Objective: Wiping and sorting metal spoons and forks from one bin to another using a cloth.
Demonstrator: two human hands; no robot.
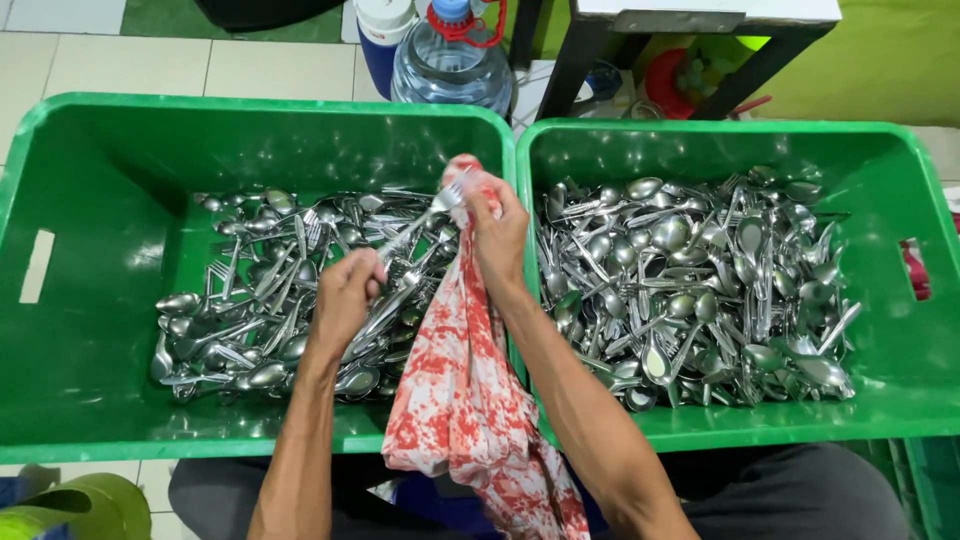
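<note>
My left hand (345, 292) grips the handle of a metal fork (415, 228) over the left green crate (80, 180). My right hand (497, 232) wraps a red-and-white patterned cloth (455, 390) around the fork's head, above the wall between the two crates. The cloth hangs down over the crate rims toward my lap. The left crate holds a pile of spoons and forks (250, 310). The right green crate (900, 180) holds a larger heap of cutlery (700, 290).
A large clear water bottle (450, 65) with a blue cap and a blue-and-white jug (382, 30) stand on the tiled floor behind the crates. A dark table frame (600, 40) is at the back right. A green object (80, 505) lies at the bottom left.
</note>
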